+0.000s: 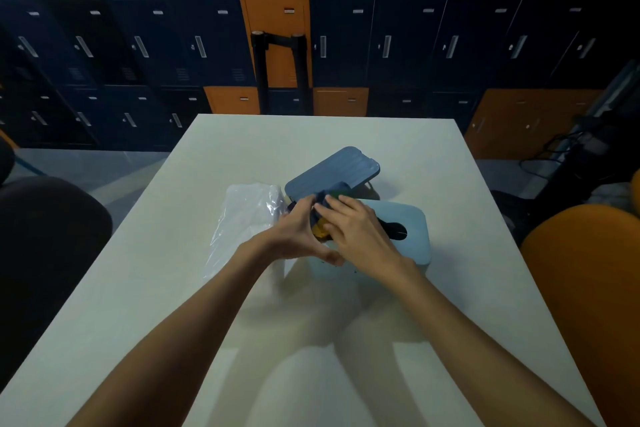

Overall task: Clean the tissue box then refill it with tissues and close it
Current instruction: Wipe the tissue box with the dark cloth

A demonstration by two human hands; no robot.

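Observation:
A pale blue tissue box (417,236) with a dark slot in its top stands in the middle of the white table (173,305). Behind it lies a darker blue ribbed lid (332,170), propped at a tilt. My left hand (294,236) and my right hand (356,229) meet over the box's left end. Both hold a bunched cloth (320,215) with dark blue, yellow and green parts, pressed against the box. A clear plastic pack of white tissues (246,215) lies just left of the box, partly behind my left hand.
An orange chair (585,274) stands close at the right of the table, a dark chair (45,246) at the left. Blue and orange lockers (207,45) fill the wall behind, with two black posts (277,62) past the far table edge.

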